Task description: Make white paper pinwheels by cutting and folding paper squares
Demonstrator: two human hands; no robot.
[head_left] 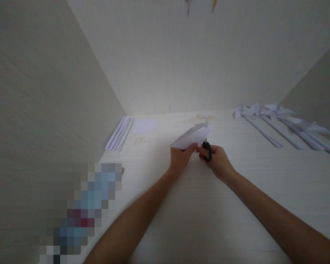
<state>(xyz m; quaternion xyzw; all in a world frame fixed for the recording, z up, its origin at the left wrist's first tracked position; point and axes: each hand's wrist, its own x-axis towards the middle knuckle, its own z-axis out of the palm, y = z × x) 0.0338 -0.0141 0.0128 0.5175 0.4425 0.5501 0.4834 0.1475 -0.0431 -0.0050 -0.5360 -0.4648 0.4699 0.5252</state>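
A folded or cut sheet of white paper (191,138) is pinched in my left hand (183,156), thumb on its near edge. Black-handled scissors (207,151) are gripped by my right hand (218,159), with fingers through the handle loops. Their blades reach up past the paper's right side, partly hidden by it, and the metal tip shows beyond its far edge. Both hands are close together above the white table (198,205).
Rolled paper sticks (119,134) lie at the left beside a flat paper square (143,126). Rubber bands (140,140) are nearby, with more tan bands (200,118) at the back. Several paper pinwheels on sticks (280,126) lie at the right. Walls enclose the back and sides. A blurred-out patch covers the lower left.
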